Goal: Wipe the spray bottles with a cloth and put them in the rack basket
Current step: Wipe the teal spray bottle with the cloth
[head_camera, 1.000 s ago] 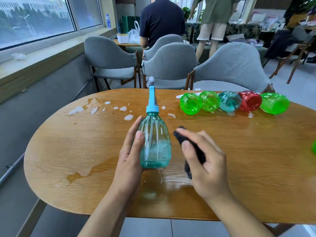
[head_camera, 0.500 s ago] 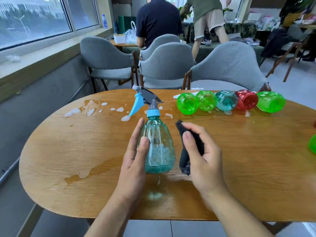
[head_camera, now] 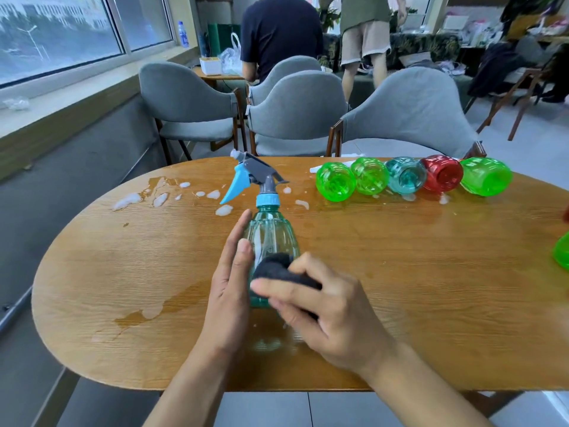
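A teal spray bottle [head_camera: 271, 232] with a grey and blue trigger head stands upright on the wooden table [head_camera: 431, 272]. My left hand [head_camera: 229, 285] steadies its left side with straight fingers. My right hand [head_camera: 326, 309] grips a dark cloth [head_camera: 277, 269] and presses it against the front of the bottle's lower body. Several more bottles lie on their sides in a row at the far right of the table: a green one [head_camera: 335, 181], another green one [head_camera: 369, 175], a teal one [head_camera: 405, 175], a red one [head_camera: 441, 173] and a green one [head_camera: 485, 176]. No rack basket is in view.
Foam blobs and a wet patch [head_camera: 160, 195] sit at the table's far left; a puddle [head_camera: 138, 315] lies near the front left. Another green bottle [head_camera: 562, 252] peeks in at the right edge. Grey chairs [head_camera: 295, 115] stand behind the table, with two people beyond them.
My right hand moved left with the cloth, from beside the bottle onto its front. The bottle's trigger head turned to point left. My left hand stayed on the bottle's side.
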